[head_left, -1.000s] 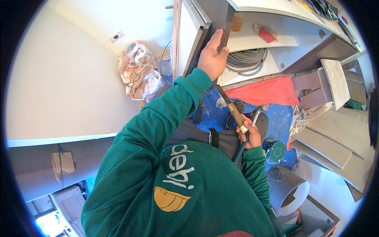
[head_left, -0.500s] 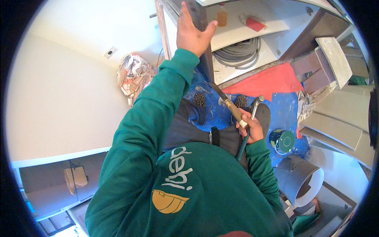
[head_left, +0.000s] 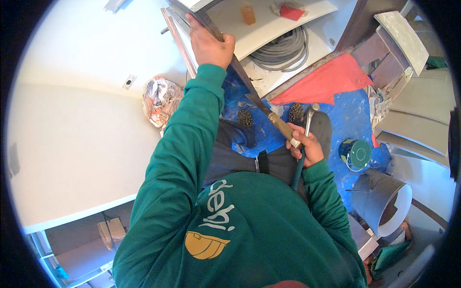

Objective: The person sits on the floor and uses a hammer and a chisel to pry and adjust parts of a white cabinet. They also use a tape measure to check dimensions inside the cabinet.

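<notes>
Change since half a second ago: the left hand (head_left: 211,50), then raised with fingers spread, is now laid over the edge of the dark panel (head_left: 210,24), which is seen more slanted.
Dark panel: one, at the upper centre-left of the frame, apparently steadied by that hand.
Left hand grip: thumb and fingers are parted across the edge; how tightly it is closed cannot be told.
Right hand (head_left: 308,146): one hammer (head_left: 312,113) and one bladed tool (head_left: 279,125) are held together right of centre, probably so the other hand is left free; whether the panel is touched by the blade cannot be told.
Cabinet (head_left: 269,80): at the upper centre, one grey coil (head_left: 283,50) is stored inside.
Floor: one red cloth (head_left: 324,84) and one blue covering (head_left: 341,120) are spread, probably as protection.
Lower right: one green bucket (head_left: 360,153) and one rolled sheet (head_left: 370,197) are set down.
Left: one crumpled bag (head_left: 161,101) is placed by the wall, near one socket (head_left: 129,81).
</notes>
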The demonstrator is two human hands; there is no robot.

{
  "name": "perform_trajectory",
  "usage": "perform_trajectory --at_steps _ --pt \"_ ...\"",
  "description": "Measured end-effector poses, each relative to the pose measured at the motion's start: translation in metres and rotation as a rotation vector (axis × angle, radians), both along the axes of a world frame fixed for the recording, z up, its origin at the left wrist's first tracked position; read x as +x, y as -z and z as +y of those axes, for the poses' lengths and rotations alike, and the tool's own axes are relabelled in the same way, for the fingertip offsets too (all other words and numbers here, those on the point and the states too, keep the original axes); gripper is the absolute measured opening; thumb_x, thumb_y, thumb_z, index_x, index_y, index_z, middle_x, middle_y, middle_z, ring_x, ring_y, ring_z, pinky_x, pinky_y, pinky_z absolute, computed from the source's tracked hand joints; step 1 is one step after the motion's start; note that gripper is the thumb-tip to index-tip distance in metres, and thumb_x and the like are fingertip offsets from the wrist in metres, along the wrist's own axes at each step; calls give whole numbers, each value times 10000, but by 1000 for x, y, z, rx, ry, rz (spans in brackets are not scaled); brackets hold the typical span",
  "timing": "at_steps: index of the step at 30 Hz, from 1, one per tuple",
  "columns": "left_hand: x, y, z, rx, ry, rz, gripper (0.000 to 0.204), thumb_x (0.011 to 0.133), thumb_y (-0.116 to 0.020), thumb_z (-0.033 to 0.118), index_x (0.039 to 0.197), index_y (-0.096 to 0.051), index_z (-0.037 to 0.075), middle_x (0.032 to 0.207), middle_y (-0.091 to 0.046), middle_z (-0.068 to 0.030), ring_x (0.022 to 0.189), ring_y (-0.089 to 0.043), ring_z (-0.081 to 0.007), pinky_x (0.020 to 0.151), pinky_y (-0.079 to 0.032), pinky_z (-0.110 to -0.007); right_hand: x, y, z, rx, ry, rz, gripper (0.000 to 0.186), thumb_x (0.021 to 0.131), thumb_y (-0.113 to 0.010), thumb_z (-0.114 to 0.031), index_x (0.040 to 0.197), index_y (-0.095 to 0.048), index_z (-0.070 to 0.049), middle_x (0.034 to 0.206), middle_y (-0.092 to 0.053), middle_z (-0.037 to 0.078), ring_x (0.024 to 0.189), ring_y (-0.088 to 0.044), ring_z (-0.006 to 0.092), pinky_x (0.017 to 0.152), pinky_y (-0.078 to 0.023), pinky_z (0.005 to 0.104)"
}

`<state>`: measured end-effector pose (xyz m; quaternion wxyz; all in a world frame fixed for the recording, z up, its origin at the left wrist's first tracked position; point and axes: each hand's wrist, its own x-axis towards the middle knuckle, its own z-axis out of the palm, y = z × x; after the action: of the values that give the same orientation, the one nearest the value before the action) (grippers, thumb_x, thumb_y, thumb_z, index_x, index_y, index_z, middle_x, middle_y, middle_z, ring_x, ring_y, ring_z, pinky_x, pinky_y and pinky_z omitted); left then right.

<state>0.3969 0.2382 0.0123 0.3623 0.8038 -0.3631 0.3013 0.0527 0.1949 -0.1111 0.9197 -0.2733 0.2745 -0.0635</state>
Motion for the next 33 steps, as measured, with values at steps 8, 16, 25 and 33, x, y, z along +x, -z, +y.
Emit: perform_trajectory --at_steps 8,16,25,33 --pt "1 21 16 135 29 3 1057 715 -716 208 1473 -80 -163 1434 -330 -380 1310 -382 -473 1129 -305 -448 -2 1 -1 36 22 -19 484 929 -613 -170 1355 -492 24 736 -628 152 431 -471 107 373 -366 217" --pt "-43 19 54 411 346 -245 568 774 -664 64 1313 -498 2 1280 -528 -193 1269 -443 -359 1117 -304 -497 -4 2 -5 70 34 -39 465 916 -641 -169 1316 -527 40 713 -637 127 444 -498 111 373 -365 219" --pt "-18 27 18 1296 367 -584 251 843 -538 157 1012 -693 55 1020 -625 -97 1121 -541 -299 1082 -343 -463 -3 1 -6 24 -6 -18 444 924 -645 -183 1311 -548 13 701 -646 91 428 -500 85 373 -369 207" --pt "-17 66 4 1445 370 -551 261 863 -497 165 1005 -692 66 1010 -650 -85 1062 -571 -269 1060 -350 -444 -5 4 -9 43 -15 -21 425 928 -645 -191 1298 -564 2 700 -650 86 437 -519 82 375 -376 208"
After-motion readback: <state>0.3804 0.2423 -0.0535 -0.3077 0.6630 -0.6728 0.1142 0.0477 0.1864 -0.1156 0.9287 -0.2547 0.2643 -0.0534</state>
